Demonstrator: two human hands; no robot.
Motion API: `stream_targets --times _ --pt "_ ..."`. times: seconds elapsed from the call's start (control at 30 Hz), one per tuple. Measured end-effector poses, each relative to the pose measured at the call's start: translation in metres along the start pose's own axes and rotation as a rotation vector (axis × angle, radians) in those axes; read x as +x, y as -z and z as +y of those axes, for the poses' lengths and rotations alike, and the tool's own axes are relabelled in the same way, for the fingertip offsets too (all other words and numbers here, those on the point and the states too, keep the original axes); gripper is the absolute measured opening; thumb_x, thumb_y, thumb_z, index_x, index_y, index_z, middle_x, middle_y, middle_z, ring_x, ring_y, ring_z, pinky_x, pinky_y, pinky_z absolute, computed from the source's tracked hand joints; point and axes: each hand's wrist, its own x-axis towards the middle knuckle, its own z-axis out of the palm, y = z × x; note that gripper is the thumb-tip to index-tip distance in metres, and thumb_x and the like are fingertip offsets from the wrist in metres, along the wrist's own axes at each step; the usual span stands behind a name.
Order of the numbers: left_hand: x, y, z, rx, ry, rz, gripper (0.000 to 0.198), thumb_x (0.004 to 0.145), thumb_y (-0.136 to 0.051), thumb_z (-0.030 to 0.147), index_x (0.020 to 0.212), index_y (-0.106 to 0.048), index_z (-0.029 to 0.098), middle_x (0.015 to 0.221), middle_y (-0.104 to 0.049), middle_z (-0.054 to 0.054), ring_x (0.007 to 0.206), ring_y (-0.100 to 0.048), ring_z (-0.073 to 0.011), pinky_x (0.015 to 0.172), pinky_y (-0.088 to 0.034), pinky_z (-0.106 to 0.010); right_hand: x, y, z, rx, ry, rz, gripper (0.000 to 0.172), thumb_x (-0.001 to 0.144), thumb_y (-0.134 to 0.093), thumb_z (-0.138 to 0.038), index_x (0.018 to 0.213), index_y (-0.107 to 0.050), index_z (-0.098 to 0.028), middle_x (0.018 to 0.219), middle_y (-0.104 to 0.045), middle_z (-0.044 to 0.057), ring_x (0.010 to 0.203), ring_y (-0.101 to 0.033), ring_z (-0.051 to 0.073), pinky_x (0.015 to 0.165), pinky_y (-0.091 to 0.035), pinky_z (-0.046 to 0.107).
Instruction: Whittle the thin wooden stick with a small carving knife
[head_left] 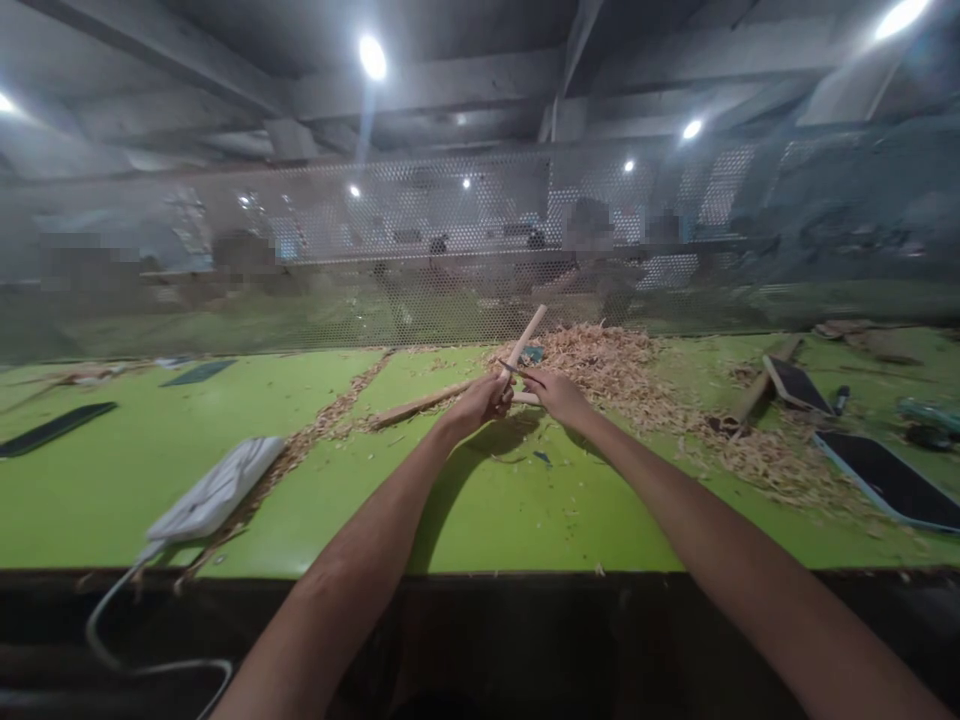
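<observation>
My left hand [486,402] is closed around the lower part of a pale wooden stick [529,335], which slants up and away to the right. Close beside it, my right hand [556,393] grips a small knife [513,368], whose thin dark blade lies across the stick. Most of the knife's handle is hidden in the fingers. Just under the hands, another pale wooden piece [526,398] shows in part. A longer brown wooden strip [424,404] lies on the green tabletop [495,510] to the left of my left hand.
Wood shavings [600,360] are heaped behind and right of my hands. A white power strip [217,490] with a cable lies left. Phones [892,475] and a wooden block [765,385] are at right, a dark flat object [56,428] at far left. A perforated metal screen [450,260] stands behind.
</observation>
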Motion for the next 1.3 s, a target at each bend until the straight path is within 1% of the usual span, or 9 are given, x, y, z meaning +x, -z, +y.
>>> stream_targets --times 0.07,0.17,0.23,0.4,0.6,0.73,0.87,1.03,1.3 --pt "0.0 0.0 0.0 0.019 0.01 0.022 0.027 0.124 -0.081 0.029 0.102 -0.067 0.022 0.08 -0.061 0.003 0.06 -0.051 -0.011 0.055 -0.039 -0.019 -0.002 0.002 -0.004 0.004 -0.047 -0.045 0.046 0.135 -0.059 -0.036 0.167 -0.093 -0.032 0.14 -0.098 0.015 0.119 -0.09 0.035 0.102 -0.068 0.041" --pt "-0.001 -0.001 0.001 0.041 0.032 0.025 0.025 0.124 -0.076 0.021 0.101 -0.067 0.021 0.077 -0.058 0.005 0.058 -0.046 -0.0094 0.054 -0.035 -0.018 -0.004 0.004 -0.007 0.0 -0.056 -0.09 0.046 0.135 -0.06 -0.037 0.168 -0.094 -0.036 0.14 -0.098 0.014 0.121 -0.09 0.036 0.105 -0.068 0.043" --pt "-0.003 -0.003 0.004 0.075 0.041 0.018 0.027 0.123 -0.079 0.021 0.1 -0.067 0.021 0.075 -0.055 0.007 0.057 -0.043 -0.008 0.053 -0.031 -0.018 -0.005 0.005 -0.007 -0.013 -0.044 -0.094 0.046 0.134 -0.061 -0.036 0.166 -0.095 -0.036 0.142 -0.098 0.014 0.123 -0.09 0.036 0.106 -0.069 0.043" --pt "-0.008 -0.009 0.009 0.262 0.026 0.033 0.044 0.113 -0.103 0.036 0.092 -0.066 0.021 0.071 -0.054 0.009 0.055 -0.043 -0.006 0.052 -0.028 -0.018 -0.006 0.005 -0.007 -0.029 -0.013 -0.114 0.045 0.134 -0.065 -0.041 0.169 -0.093 -0.037 0.146 -0.098 0.015 0.124 -0.09 0.037 0.107 -0.066 0.043" --pt "-0.01 -0.015 0.01 0.395 0.02 0.105 0.05 0.112 -0.104 0.051 0.088 -0.075 0.018 0.061 -0.047 0.011 0.051 -0.036 -0.0065 0.051 -0.025 -0.021 -0.007 0.003 -0.01 -0.026 0.005 -0.132 0.045 0.136 -0.061 -0.038 0.165 -0.095 -0.036 0.139 -0.099 0.013 0.119 -0.09 0.033 0.103 -0.064 0.038" --pt "-0.011 -0.019 0.011 0.434 0.02 0.131 0.058 0.109 -0.106 0.059 0.082 -0.073 0.019 0.055 -0.045 0.012 0.048 -0.031 -0.0062 0.052 -0.022 -0.022 -0.01 0.002 -0.013 -0.104 0.017 -0.137 0.048 0.136 -0.057 -0.033 0.168 -0.093 -0.033 0.139 -0.099 0.013 0.121 -0.088 0.032 0.102 -0.06 0.034" --pt "-0.013 -0.022 0.012 0.498 0.015 0.191 0.063 0.106 -0.108 0.062 0.077 -0.071 0.02 0.052 -0.044 0.011 0.048 -0.031 -0.0066 0.052 -0.021 -0.024 -0.013 0.001 -0.016 -0.164 0.013 -0.133 0.05 0.138 -0.051 -0.035 0.17 -0.091 -0.031 0.138 -0.099 0.013 0.12 -0.087 0.031 0.096 -0.057 0.033" --pt "-0.011 -0.024 0.01 0.507 -0.024 0.262 0.059 0.103 -0.11 0.062 0.082 -0.072 0.021 0.055 -0.049 0.009 0.051 -0.036 -0.0088 0.053 -0.024 -0.024 -0.015 0.003 -0.022 -0.249 0.0 -0.142 0.051 0.14 -0.048 -0.037 0.169 -0.089 -0.027 0.137 -0.098 0.016 0.119 -0.087 0.031 0.094 -0.055 0.033" --pt "-0.005 -0.019 0.005 0.51 -0.053 0.279 0.062 0.099 -0.112 0.064 0.083 -0.068 0.024 0.056 -0.047 0.01 0.052 -0.036 -0.0097 0.053 -0.026 -0.023 -0.019 0.007 -0.034 -0.314 -0.027 -0.151 0.051 0.141 -0.047 -0.04 0.169 -0.087 -0.026 0.143 -0.097 0.019 0.126 -0.089 0.033 0.097 -0.059 0.034"
